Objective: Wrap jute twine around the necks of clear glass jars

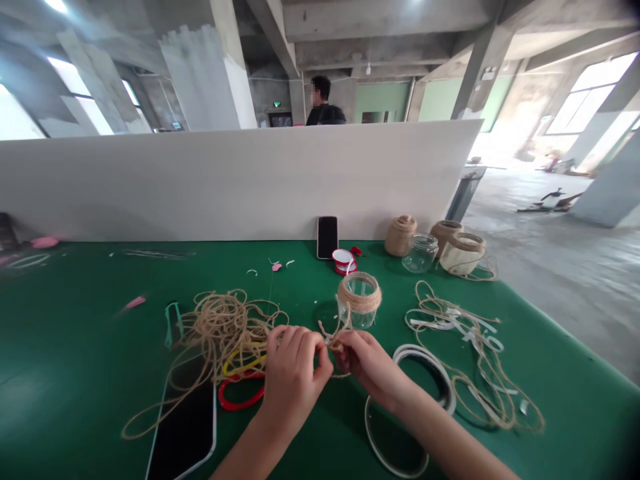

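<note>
The fingers of your left hand [296, 365] and right hand [373, 365] are closed in small pinches, and both hold the strand of twine [332, 343] between them. It is just before the glass jar [359, 305], with wrapped neck. To your left, the tangled heap [224, 325] partly covers the phone [186, 427].

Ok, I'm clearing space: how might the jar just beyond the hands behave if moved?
The glass jar looks rigid, likely fragile, with clear walls. Standing upright, it may slide or tip. The rough twine band around it should add grip.
</note>
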A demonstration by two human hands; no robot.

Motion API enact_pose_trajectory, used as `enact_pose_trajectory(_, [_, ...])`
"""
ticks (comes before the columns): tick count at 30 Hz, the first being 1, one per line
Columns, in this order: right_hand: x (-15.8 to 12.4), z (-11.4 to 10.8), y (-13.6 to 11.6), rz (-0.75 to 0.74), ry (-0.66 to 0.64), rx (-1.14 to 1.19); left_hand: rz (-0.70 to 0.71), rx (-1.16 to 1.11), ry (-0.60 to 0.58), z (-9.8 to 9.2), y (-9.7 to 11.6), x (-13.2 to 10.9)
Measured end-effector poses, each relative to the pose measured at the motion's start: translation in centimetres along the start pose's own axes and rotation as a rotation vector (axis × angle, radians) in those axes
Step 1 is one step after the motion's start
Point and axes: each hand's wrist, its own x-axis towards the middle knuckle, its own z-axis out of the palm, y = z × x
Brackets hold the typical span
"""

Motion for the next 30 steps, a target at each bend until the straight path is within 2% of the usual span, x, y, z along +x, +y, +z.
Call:
enact_pose_trajectory(6, [-0.2,0.3,-0.4,-0.114,-0.024,-0.257,-0.012,-0.01,0.01,-0.3,-0.2,0.2])
enact_pose_trajectory(9, [-0.3,0.2,-0.5,-0.103,-0.05,-0.302,-0.026,-0.003,0.0,-0.4,-0.6,0.1])
enact_pose_trajectory(11, [-0.4,-0.2,-0.5,-0.051,-0.065,-0.246,-0.03,0.003,-0.01,-0.5,-0.9,0.1])
enact_pose_trajectory(16, [-0.3,-0.8,-0.4,0.136,-0.056,0.079,-0.005,0.025,0.002,-0.3,-1.0,-0.1])
enact_pose_trajectory(21, [-0.3,-0.1,0.1,0.06,-0.017,0.182,0.018,0.024,0.021,0.2,-0.6,-0.2])
enact_pose_trajectory(26, [-0.8,0.6,0.2,0.076,0.006,0.356,0.019,0.044,0.021,0.5,-0.5,-0.2])
enact_pose_trajectory(30, [-1.3,0.7,-0.1,0.111,0.002,0.364,0.039,0.06,0.026,0.5,-0.5,-0.2])
